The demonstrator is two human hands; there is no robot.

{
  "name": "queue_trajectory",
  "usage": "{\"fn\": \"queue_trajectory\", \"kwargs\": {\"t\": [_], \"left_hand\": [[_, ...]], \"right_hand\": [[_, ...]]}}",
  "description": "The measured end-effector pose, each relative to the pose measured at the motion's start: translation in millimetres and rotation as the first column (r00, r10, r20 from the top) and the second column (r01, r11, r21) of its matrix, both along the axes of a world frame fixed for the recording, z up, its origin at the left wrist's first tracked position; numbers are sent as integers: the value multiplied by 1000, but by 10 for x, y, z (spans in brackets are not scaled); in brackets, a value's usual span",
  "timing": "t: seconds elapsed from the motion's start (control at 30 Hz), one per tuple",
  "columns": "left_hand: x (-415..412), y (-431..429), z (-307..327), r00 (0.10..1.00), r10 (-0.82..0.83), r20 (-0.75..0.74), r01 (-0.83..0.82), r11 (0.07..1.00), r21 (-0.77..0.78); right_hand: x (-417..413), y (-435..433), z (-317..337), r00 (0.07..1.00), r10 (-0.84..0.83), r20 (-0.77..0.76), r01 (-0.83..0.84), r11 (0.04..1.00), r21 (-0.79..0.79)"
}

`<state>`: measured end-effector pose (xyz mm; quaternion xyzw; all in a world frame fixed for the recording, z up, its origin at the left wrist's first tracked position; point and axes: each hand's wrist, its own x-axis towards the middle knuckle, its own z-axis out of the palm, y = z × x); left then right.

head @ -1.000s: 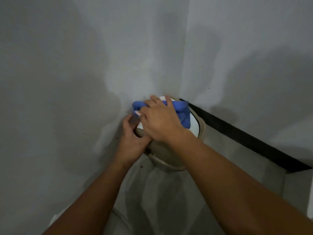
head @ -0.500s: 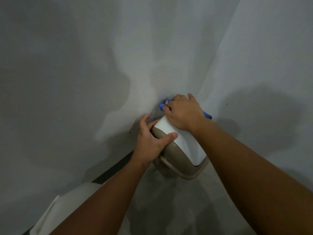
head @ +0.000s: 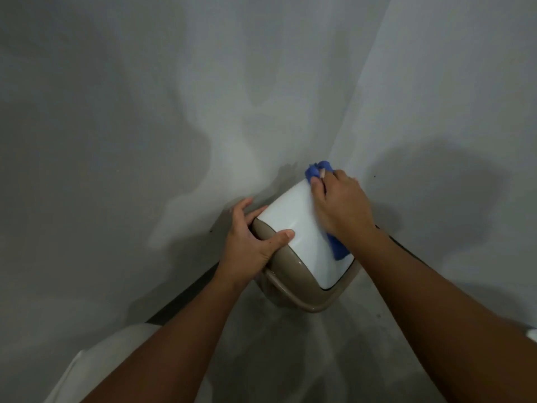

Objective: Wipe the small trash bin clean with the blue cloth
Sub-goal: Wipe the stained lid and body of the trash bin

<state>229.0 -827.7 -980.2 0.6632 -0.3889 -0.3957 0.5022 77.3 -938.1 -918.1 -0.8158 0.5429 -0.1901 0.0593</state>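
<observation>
A small trash bin (head: 279, 274) with a beige body and a white swing lid (head: 296, 219) stands on the floor in the corner of two grey walls. My left hand (head: 252, 242) grips the bin's left edge, thumb lying on the white lid. My right hand (head: 340, 205) presses the blue cloth (head: 337, 248) against the lid's right side. Blue folds of the cloth stick out past my fingertips at the far end and below my wrist. Most of the cloth is hidden under my hand.
Grey walls (head: 145, 112) meet right behind the bin, with a dark baseboard (head: 186, 295) along the floor. A pale object (head: 96, 362) lies at the lower left under my left forearm. Grey floor (head: 305, 359) stretches in front of the bin.
My right hand with the cloth has shifted from the lid's far end to its right side, uncovering more of the white lid. My left hand keeps its grip on the bin.
</observation>
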Motion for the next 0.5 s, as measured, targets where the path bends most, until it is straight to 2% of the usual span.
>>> {"fn": "queue_trajectory", "kwargs": {"t": [0.07, 0.17, 0.23, 0.33, 0.5], "left_hand": [[1, 23, 16, 1000, -6, 14, 6, 1000, -20], [8, 61, 26, 999, -9, 49, 12, 998, -54], [-6, 70, 46, 997, -56, 50, 59, 997, -57], [-31, 89, 74, 995, -87, 41, 89, 994, -61], [4, 127, 81, 993, -92, 68, 95, 995, -35]], "right_hand": [[132, -50, 28, 998, 51, -25, -51, 998, -22], [210, 101, 33, 961, 252, -110, -258, 965, -47], [124, 314, -13, 942, 328, -73, -330, 944, -22], [-21, 685, -71, 944, 316, 93, -320, 947, 30], [-91, 1127, -261, 940, 328, 95, -329, 944, 3]]}}
